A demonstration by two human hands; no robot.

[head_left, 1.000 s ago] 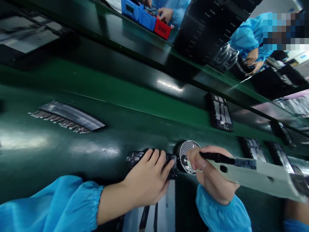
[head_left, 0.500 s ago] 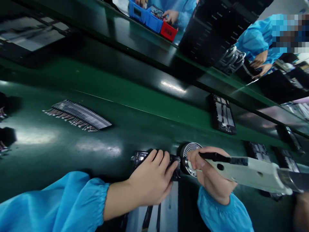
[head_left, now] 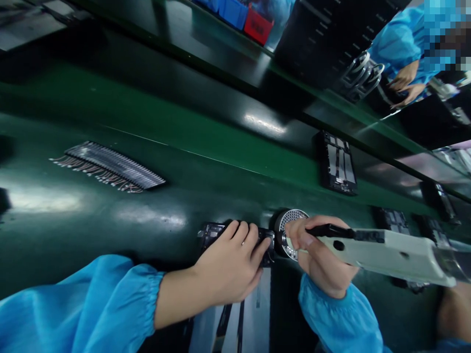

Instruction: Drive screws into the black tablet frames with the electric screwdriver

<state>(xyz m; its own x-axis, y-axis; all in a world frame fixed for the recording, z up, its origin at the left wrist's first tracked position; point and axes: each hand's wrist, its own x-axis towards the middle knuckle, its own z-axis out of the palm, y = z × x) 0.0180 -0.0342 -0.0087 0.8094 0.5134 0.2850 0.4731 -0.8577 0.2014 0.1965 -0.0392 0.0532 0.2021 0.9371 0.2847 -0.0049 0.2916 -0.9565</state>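
My left hand (head_left: 230,267) lies over the top end of an opened black tablet (head_left: 211,233), its fingers bent over the dark upper strip. Grey panels with dark ribbon strips show on the tablet below my wrist. In my right hand (head_left: 324,255) is a pale green electric screwdriver (head_left: 395,255) with a black lever, lying nearly level and pointing left. Its front end is over a round metal holder with a perforated top (head_left: 294,218), just right of the tablet. My right fingers hide part of the holder, and the bit's exact contact cannot be made out.
A bundle of thin strips with wires (head_left: 117,166) lies at left on the green bench (head_left: 176,176). Another opened tablet (head_left: 338,164) lies at back right, with several more farther right. Across the bench stand a tall black stack (head_left: 327,44), a red bin (head_left: 258,24) and a co-worker (head_left: 401,44).
The camera view has shifted, so the background appears slightly higher and farther left. My hands keep their holds on the tablet and the screwdriver.
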